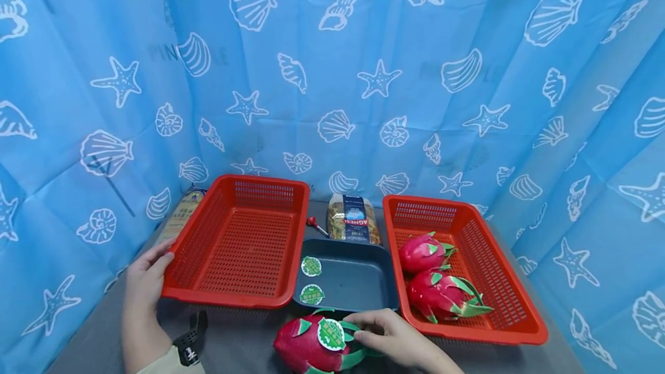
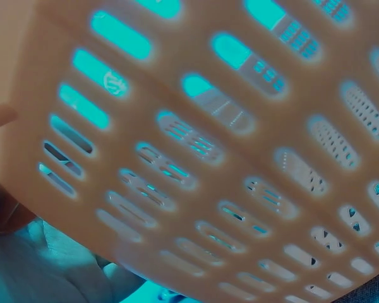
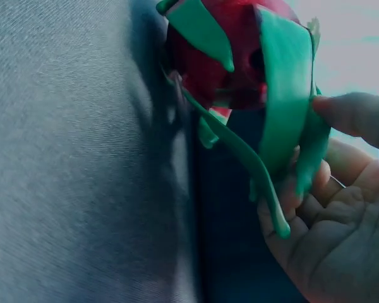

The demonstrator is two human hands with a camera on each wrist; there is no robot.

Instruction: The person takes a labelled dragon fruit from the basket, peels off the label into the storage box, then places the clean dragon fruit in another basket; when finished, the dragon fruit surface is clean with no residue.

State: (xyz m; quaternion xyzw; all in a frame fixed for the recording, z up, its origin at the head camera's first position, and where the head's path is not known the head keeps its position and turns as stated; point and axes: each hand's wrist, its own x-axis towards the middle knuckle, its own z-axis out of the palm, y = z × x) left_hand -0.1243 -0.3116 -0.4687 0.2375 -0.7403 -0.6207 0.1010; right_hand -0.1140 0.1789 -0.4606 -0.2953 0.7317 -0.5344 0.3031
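My left hand (image 1: 148, 276) grips the left side of a red plastic basket (image 1: 174, 287); the slotted wall (image 2: 240, 151) fills most of the left wrist view. At the front, my right hand (image 1: 389, 336) pinches the green leaves of a pink dragon fruit (image 1: 301, 346). Thumb and fingers close on those leaves (image 3: 287, 88) in the right wrist view. A round green-and-white sticker (image 1: 331, 334) shows on this fruit. Just behind it is a dark blue-grey tray (image 1: 348, 273), with two similar stickers (image 1: 312, 294) at its left side.
Two more dragon fruits (image 1: 433, 293) lie in a second red basket (image 1: 499, 336) on the right. Behind the tray are a pasta bag (image 1: 354, 218) and a red lollipop (image 1: 312, 221). Another package (image 1: 187, 209) is partly hidden behind the left basket. A blue shell-print curtain (image 1: 332, 74) surrounds the grey table.
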